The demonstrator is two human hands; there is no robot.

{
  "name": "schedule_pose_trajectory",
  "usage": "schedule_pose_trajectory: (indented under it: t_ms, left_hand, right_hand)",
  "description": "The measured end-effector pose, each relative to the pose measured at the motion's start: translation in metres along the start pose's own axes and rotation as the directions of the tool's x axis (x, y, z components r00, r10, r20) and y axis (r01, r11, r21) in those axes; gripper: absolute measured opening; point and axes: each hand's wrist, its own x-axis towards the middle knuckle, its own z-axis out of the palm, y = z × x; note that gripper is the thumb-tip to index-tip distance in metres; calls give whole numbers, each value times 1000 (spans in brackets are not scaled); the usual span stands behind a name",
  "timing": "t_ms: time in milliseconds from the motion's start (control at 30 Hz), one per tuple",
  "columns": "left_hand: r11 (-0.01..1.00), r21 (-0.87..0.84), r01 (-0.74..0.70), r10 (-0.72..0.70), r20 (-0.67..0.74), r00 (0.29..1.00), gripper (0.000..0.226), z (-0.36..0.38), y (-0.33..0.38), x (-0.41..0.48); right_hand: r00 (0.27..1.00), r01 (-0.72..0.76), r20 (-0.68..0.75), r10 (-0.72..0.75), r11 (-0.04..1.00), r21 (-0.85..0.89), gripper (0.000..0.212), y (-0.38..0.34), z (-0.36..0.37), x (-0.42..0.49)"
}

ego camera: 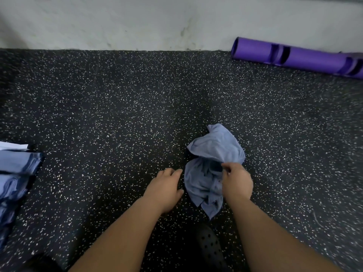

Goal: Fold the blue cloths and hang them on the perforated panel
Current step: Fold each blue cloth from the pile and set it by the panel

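Note:
A crumpled blue cloth (pixel 212 158) hangs bunched over the black speckled floor, a little right of centre. My right hand (pixel 236 181) grips its middle fold with curled fingers. Just left of the cloth, my left hand (pixel 167 185) reaches toward its edge with relaxed, straight fingers and holds nothing. A stack of folded blue cloths (pixel 17 177) lies at the left edge of the view. No perforated panel is in view.
A purple tube with cut-out handles (pixel 294 56) lies along the white wall (pixel 137 22) at the far right. A black perforated shoe (pixel 211 250) shows below the cloth. White paper (pixel 11 146) sits on top of the stack.

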Motion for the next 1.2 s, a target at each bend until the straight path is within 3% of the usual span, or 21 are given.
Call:
schedule_pose_trajectory:
  t_ms: [333,633,967,1067,1200]
  left_hand:
    - [995,-58,-75,64,-174,983,77,-84,34,-29]
    - [983,-80,-165,124,-373,920,77,-158,80,-113]
    - [950,-143,-278,151,-569,808,68,-220,112,-219]
    - [912,-233,-336,122,-630,767,54,-234,117,-248]
    - [882,-269,-387,106,-688,718,17,-250,109,-280]
  right_hand:
    - [972,217,-111,-207,973,81,15,-55,-137,28]
    - [892,426,-243,-382,890,161,19,-105,-265,-11]
    - [757,647,-117,-643,710,278,25,-181,-347,-105]
    - [685,705,-95,-723,623,339,25,-201,-358,-133]
    - [608,748,-100,-788,525,406,26,-224,-366,-162]
